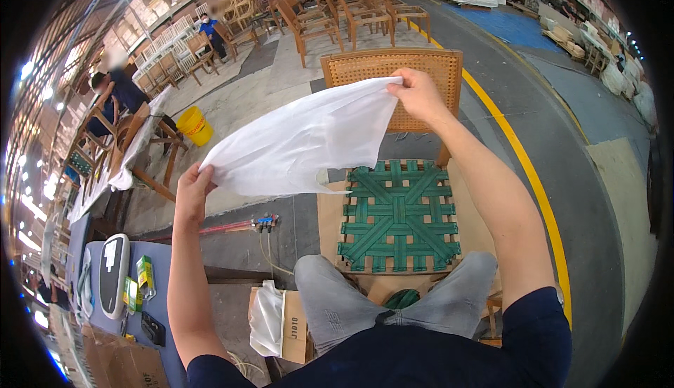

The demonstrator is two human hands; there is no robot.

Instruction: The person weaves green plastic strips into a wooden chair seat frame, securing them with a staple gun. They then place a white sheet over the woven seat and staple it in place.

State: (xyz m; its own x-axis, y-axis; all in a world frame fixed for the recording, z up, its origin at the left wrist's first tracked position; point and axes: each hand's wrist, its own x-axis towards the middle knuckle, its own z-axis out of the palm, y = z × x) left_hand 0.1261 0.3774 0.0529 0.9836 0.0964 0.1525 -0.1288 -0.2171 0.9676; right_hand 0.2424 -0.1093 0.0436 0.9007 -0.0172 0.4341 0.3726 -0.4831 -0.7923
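Holding a white sheet [302, 142] stretched between both hands above a chair [397, 177].

Left hand [192, 190] pinched the sheet's lower left corner, its grip closed on the cloth; right hand [418, 93] gripped the upper right corner, near the chair's cane back [428, 65]. Below the sheet, the seat showed green webbing [398, 216], woven and crossed. A yellow bucket [196, 125] stood on the floor, well apart to the left.

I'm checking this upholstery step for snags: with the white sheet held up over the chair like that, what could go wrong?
1. The thin white fabric sheet is pinched only at two corners by the left hand and right hand; either grip could slip.
2. Its sagging middle might land crooked on the green woven webbing seat.
3. It could catch on the cane chair back.
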